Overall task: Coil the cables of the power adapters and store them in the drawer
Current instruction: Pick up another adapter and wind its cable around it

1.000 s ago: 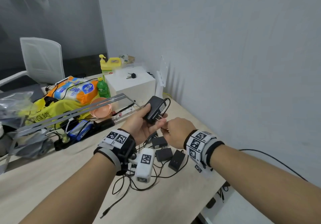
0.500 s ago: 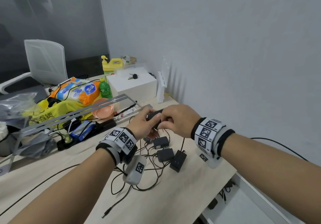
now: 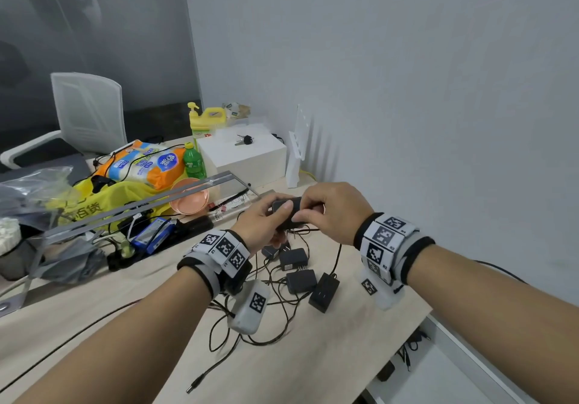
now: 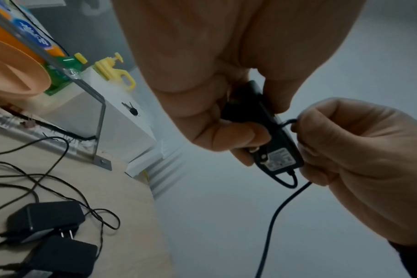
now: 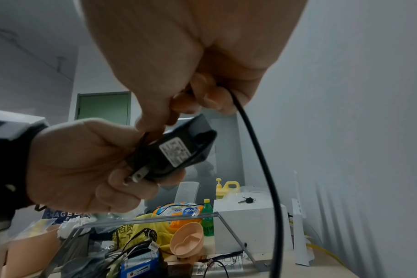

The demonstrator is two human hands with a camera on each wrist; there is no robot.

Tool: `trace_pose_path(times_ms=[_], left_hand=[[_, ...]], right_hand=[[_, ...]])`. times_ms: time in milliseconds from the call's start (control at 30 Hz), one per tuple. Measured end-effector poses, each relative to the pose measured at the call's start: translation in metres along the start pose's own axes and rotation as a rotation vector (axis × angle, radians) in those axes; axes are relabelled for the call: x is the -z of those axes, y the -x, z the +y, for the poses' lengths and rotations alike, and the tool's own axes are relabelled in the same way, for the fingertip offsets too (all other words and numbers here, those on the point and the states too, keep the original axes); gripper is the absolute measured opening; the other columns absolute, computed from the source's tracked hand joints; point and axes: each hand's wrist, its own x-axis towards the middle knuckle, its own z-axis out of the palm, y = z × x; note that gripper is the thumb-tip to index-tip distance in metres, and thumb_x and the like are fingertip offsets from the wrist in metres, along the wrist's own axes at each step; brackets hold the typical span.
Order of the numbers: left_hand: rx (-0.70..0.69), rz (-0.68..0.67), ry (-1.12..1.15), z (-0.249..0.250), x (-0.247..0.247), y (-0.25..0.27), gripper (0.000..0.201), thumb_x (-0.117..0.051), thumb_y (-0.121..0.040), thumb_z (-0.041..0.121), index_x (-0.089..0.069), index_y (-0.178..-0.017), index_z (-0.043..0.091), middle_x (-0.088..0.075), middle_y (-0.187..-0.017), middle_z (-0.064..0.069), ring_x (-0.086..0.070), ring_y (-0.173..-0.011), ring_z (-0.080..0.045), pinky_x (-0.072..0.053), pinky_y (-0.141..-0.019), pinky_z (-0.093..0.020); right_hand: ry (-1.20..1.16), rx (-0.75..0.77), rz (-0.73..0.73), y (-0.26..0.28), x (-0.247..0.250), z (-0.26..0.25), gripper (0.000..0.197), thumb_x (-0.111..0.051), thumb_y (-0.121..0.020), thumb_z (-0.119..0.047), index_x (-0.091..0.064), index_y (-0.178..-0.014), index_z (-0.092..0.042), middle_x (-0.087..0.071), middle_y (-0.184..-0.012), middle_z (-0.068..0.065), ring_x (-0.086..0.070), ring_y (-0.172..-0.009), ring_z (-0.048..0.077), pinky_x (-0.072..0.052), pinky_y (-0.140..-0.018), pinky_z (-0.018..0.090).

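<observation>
My left hand grips a black power adapter above the desk, its prongs pointing down toward the fingers. The adapter's label faces the wrist cameras. My right hand pinches the adapter's thin black cable right beside the body, where a loop lies round one end. Three more black adapters lie on the wooden desk under my hands amid tangled cables. No drawer shows in any view.
A white box with keys on it, a green bottle, a yellow pump bottle, a peach bowl, a metal frame and bags crowd the desk's back left. The desk edge drops off at right.
Both hands have lowered and closed together on the adapter, which was raised and plainly visible a second ago. The right hand has moved over its top with the cable.
</observation>
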Motion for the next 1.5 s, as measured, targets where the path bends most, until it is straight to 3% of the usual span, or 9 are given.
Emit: trace_pose_path(times_ms=[233, 333, 600, 767, 933, 1100, 1300, 1433, 1500], left_hand=[[0.045, -0.194, 0.057, 0.005, 0.003, 0.012, 0.044, -0.07, -0.078, 0.029, -0.053, -0.114, 0.01, -0.063, -0.074, -0.003, -0.053, -0.056, -0.017, -0.048, -0.053, -0.027], [0.079, -0.251, 0.058, 0.009, 0.009, 0.014, 0.045, -0.072, -0.074, 0.017, -0.056, -0.115, 0.01, -0.056, -0.084, -0.012, -0.055, -0.067, -0.022, -0.052, -0.059, -0.029], [0.159, -0.415, 0.325, 0.013, 0.025, 0.023, 0.051, -0.065, -0.078, 0.003, -0.049, -0.126, 0.01, -0.055, -0.111, -0.019, -0.053, -0.087, -0.033, -0.055, -0.068, -0.032], [0.056, -0.211, 0.562, 0.014, 0.022, 0.015, 0.07, -0.082, -0.071, 0.014, -0.045, -0.129, 0.001, -0.064, -0.09, -0.009, -0.064, -0.071, -0.019, -0.057, -0.069, -0.031], [-0.04, 0.148, -0.079, 0.017, 0.023, 0.014, 0.042, -0.07, -0.083, 0.003, -0.05, -0.12, 0.006, -0.059, -0.096, -0.012, -0.066, -0.073, -0.022, -0.059, -0.066, -0.031], [-0.158, -0.016, -0.621, 0.02, 0.041, 0.016, 0.053, -0.083, -0.072, 0.02, -0.055, -0.115, 0.036, -0.063, -0.107, 0.007, -0.064, -0.095, -0.014, -0.057, -0.082, -0.036], [-0.189, -0.16, -0.962, 0.039, 0.033, 0.018, 0.053, -0.081, -0.073, 0.025, -0.057, -0.119, 0.033, -0.061, -0.103, 0.014, -0.056, -0.096, -0.009, -0.042, -0.082, -0.023], [-0.136, -0.306, -0.84, 0.042, 0.037, 0.022, 0.046, -0.077, -0.078, 0.018, -0.055, -0.115, 0.034, -0.059, -0.1, 0.013, -0.059, -0.088, -0.003, -0.042, -0.072, -0.008], [-0.077, -0.284, -0.552, 0.038, 0.039, 0.022, 0.044, -0.076, -0.079, 0.01, -0.054, -0.108, 0.034, -0.063, -0.1, 0.001, -0.065, -0.084, -0.01, -0.052, -0.076, -0.021]], right_hand=[[-0.053, -0.136, 0.065, -0.001, 0.0, -0.005, 0.027, -0.08, -0.071, -0.045, -0.062, -0.07, -0.025, -0.053, -0.062, -0.01, -0.05, -0.057, 0.006, -0.041, -0.058, 0.021], [-0.115, -0.212, 0.007, -0.006, 0.004, -0.008, 0.032, -0.086, -0.062, -0.043, -0.063, -0.072, -0.023, -0.05, -0.059, -0.011, -0.048, -0.055, 0.008, -0.039, -0.054, 0.019], [-0.56, -0.337, 0.012, -0.017, 0.006, 0.004, 0.017, -0.07, -0.087, -0.022, -0.065, -0.075, -0.01, -0.056, -0.049, -0.007, -0.046, -0.047, 0.015, -0.043, -0.049, 0.026], [-0.63, -0.543, -0.036, -0.004, -0.029, -0.004, 0.025, -0.056, -0.096, -0.025, -0.065, -0.081, -0.008, -0.053, -0.059, -0.001, -0.037, -0.046, 0.011, -0.032, -0.041, 0.023], [-0.162, -0.348, -0.251, 0.006, -0.039, -0.02, 0.028, -0.049, -0.096, -0.025, -0.066, -0.076, -0.015, -0.059, -0.07, -0.003, -0.053, -0.061, 0.011, -0.039, -0.058, 0.026], [0.163, -0.197, -0.367, 0.005, -0.024, -0.03, 0.028, -0.051, -0.094, -0.035, -0.063, -0.075, -0.02, -0.062, -0.073, -0.004, -0.057, -0.07, 0.018, -0.04, -0.061, 0.029], [0.154, -0.135, -0.316, -0.013, 0.004, -0.037, 0.022, -0.069, -0.082, -0.042, -0.068, -0.071, -0.024, -0.062, -0.066, -0.009, -0.056, -0.063, 0.004, -0.036, -0.054, 0.018], [-0.12, -0.138, -0.279, -0.027, 0.018, -0.029, 0.024, -0.083, -0.07, -0.036, -0.064, -0.069, -0.021, -0.058, -0.063, -0.011, -0.05, -0.056, 0.003, -0.04, -0.057, 0.014], [-0.324, -0.192, -0.166, -0.03, 0.018, -0.019, 0.026, -0.083, -0.071, -0.031, -0.065, -0.072, -0.013, -0.059, -0.066, -0.001, -0.05, -0.059, 0.01, -0.043, -0.059, 0.025]])
